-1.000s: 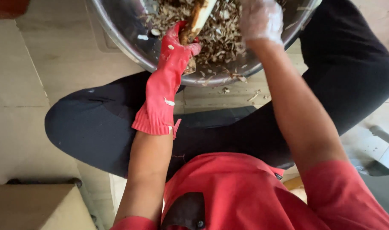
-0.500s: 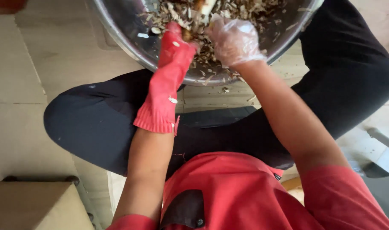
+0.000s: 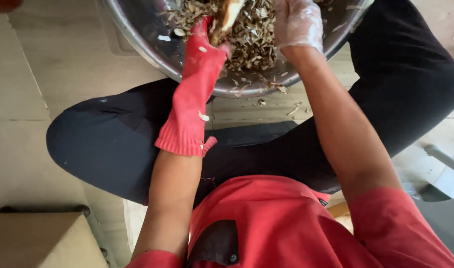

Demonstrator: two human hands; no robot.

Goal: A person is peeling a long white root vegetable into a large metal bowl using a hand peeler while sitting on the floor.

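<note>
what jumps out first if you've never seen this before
The long red glove on the left hand, gripping a pale, partly peeled root at top centre. Under it sits a steel bowl heaped with peelings; the right hand wears a thin clear glove.

Home floor: tiles, steel peelings bowl.

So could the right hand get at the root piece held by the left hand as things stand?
Probably yes. The right hand in its clear glove sits over the metal bowl close beside the root piece that the left hand grips, with nothing between them.
</note>
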